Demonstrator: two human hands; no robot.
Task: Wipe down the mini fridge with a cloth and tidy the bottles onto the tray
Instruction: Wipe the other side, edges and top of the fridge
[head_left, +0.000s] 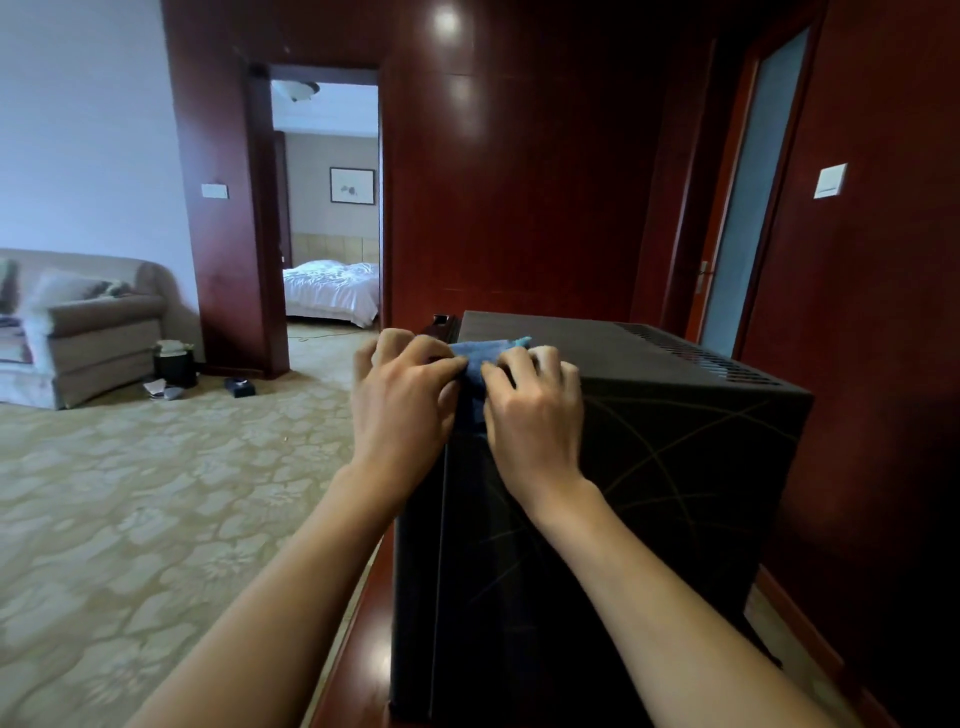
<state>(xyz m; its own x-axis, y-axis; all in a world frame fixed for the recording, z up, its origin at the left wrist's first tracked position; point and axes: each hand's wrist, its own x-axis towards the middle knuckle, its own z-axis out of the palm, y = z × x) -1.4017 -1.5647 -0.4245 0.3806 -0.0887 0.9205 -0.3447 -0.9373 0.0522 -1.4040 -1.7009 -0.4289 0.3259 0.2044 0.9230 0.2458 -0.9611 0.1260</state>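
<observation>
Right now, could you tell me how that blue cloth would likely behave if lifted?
The blue cloth looks floppy: it bunches between the left hand and right hand. It is probably light and should drape over the mini fridge edge, not slide.

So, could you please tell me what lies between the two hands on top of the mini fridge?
In the head view, a blue cloth bridges the left hand and right hand, both pinching it on the mini fridge.

Blue cloth (488, 349), black gold-lined mini fridge (675, 467)
</observation>
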